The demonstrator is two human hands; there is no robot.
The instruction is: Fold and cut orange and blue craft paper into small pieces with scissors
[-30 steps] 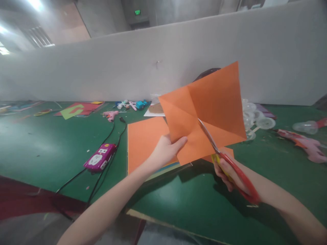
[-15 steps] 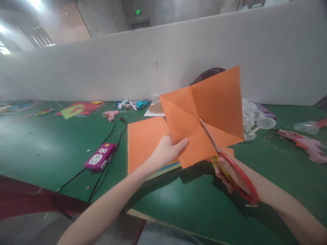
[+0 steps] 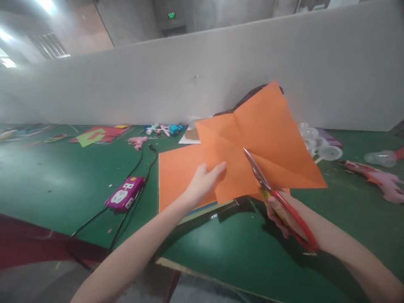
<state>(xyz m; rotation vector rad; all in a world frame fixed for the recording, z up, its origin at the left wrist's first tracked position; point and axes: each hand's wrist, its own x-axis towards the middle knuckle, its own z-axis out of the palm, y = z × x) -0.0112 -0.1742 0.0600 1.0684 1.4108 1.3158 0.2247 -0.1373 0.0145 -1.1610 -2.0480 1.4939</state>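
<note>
A creased orange paper [image 3: 268,139] is held up above the table, its left part pinched in my left hand [image 3: 202,183], thumb on the near face and the other fingers hidden behind. My right hand [image 3: 279,212] grips scissors [image 3: 292,214] with red and yellow handles. Their metal blades lie against the paper, tips near its central crease, and look nearly closed. Under the raised sheet, more orange paper [image 3: 176,172] rests on a stack with yellow and blue edges.
On the green table [image 3: 214,248] lie a purple power strip [image 3: 125,193] with black cords, a pink glue gun [image 3: 138,142], another pink glue gun [image 3: 378,179] and clear plastic cups [image 3: 330,152]. A grey partition [image 3: 142,84] stands behind.
The right part of the orange paper has swung down and outward to the right. The scissor blades look closer together, and my left hand has shifted slightly left.
</note>
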